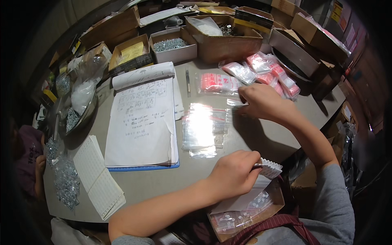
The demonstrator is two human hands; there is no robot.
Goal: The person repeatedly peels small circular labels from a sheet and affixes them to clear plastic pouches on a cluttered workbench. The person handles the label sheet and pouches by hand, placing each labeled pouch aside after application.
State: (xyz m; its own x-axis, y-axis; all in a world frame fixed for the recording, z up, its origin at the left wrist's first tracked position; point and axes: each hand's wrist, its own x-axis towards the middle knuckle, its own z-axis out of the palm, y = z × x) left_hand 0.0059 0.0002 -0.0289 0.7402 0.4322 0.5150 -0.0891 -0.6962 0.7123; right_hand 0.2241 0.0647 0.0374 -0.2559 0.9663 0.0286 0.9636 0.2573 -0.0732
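Note:
My left hand (236,173) is closed on a small white piece with a zigzag edge (271,167), held over the open cardboard box (279,197) near my body. Clear bags with small white ring-shaped parts (232,219) lie in that box, partly under a white sheet. Across the table, my right hand (267,102) has its fingers pinched at the edge of a clear zip bag (234,103); the fingertips are partly hidden. Between the hands and the notepad lies a glossy pile of clear zip bags with red strips (204,130).
Packs of red-and-clear bags (218,83) lie beyond my right hand. On the left are a handwritten notepad (139,122), a pen (188,81), paper cards (98,175), and bagged screws (66,181). Boxes of hardware (173,45) line the back. A person's hand (40,164) shows at far left.

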